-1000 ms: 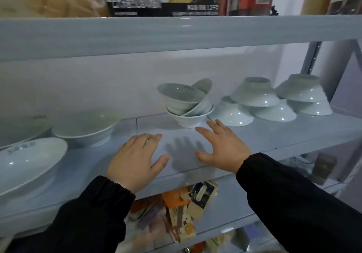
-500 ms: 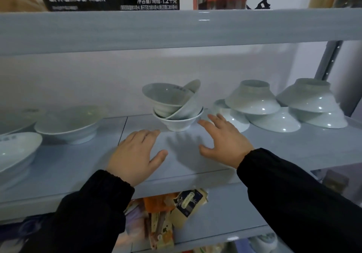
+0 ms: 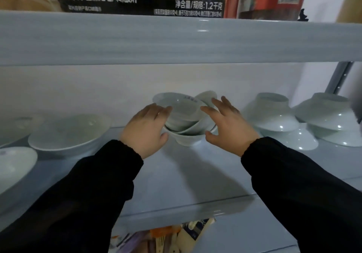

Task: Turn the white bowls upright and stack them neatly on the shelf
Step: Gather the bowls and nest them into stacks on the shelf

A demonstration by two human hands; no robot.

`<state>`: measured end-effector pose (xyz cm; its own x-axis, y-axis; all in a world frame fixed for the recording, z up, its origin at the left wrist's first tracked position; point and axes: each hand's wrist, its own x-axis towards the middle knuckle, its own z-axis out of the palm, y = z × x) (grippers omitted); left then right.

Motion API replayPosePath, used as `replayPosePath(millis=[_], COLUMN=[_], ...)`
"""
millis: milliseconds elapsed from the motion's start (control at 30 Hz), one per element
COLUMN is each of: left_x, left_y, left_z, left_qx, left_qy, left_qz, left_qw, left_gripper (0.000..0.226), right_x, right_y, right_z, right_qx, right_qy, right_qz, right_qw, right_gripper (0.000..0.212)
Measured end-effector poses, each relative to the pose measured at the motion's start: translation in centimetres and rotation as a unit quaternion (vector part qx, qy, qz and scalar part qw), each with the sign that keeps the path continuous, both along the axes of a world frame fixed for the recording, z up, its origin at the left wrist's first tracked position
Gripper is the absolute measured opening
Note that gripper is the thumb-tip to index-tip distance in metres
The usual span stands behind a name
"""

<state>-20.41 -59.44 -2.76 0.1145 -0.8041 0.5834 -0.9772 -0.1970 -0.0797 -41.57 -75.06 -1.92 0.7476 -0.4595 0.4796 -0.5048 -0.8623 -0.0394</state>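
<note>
Count on the middle shelf [image 3: 195, 174]: upright bowls in the crooked centre stack [image 3: 184, 123], 3 visible. Upside-down bowls [image 3: 274, 115] at right, 4 visible. Shallow dishes [image 3: 66, 133] at left, 2 clear, a third blurred. Hands, 2.

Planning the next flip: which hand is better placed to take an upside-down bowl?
Right. The right hand is nearest the upside-down bowls; the left hand sits across the crooked stack.

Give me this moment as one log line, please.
left hand open beside untidy stack of white ceramic bowls | right hand open opposite | upturned bowls waiting
</note>
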Motion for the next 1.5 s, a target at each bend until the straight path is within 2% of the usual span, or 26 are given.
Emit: replayPosePath(millis=[100,200,400,567,700,800,933,1033,1100,1400,1500], left_x=[2.1,3.4,3.7,4.1,4.1,3.9,3.5,3.2,3.0,2.5,2.6], left_y=[-2.6,-5.0,-7.9,-7.9,-6.8,-5.3,-2.4,0.3,2.0,3.1,2.6], left_z=[0.9,1.6,2.3,1.4,1.2,1.9,3.1,2.7,1.8,-2.9,-3.7], left_qx=[0.005,0.093,0.184,0.181,0.176,0.147,0.103,0.058,0.058,0.143,0.174], left_qy=[-0.032,-0.028,-0.025,-0.003,-0.026,-0.020,-0.003,-0.040,-0.022,0.103,0.118], left_qz=[-0.039,-0.043,-0.068,-0.071,-0.055,-0.039,-0.003,0.015,0.032,0.107,0.121], left_qw=[0.999,0.994,0.980,0.981,0.982,0.988,0.995,0.997,0.998,0.978,0.970], left_gripper=[0.077,0.082,0.064,0.046,0.033,0.036,0.023,0.027,0.033,0.049,0.049], right_x=[1.3,2.3,2.9,2.8,2.8,2.7,2.7,2.6,2.6,2.0,1.8], right_y=[-0.7,-1.1,-2.5,-4.0,-4.4,-4.2,-4.1,-4.2,-4.1,-4.2,-4.4], right_z=[0.6,0.8,0.0,-0.5,-0.8,-1.4,-1.3,-1.3,-1.4,-1.2,-1.5], right_qx=[-0.012,-0.028,-0.045,-0.086,-0.064,-0.055,-0.004,0.008,0.008,0.029,0.024], right_qy=[-0.001,0.001,0.000,-0.018,-0.032,-0.046,-0.004,-0.001,-0.001,0.008,0.028], right_qz=[-0.014,-0.023,-0.032,-0.013,-0.011,-0.004,-0.026,-0.021,-0.008,-0.014,-0.023], right_qw=[1.000,0.999,0.998,0.996,0.997,0.997,1.000,1.000,1.000,0.999,0.999], right_gripper=[0.072,0.071,0.057,0.031,0.023,0.017,0.011,0.006,0.007,0.009,0.009])
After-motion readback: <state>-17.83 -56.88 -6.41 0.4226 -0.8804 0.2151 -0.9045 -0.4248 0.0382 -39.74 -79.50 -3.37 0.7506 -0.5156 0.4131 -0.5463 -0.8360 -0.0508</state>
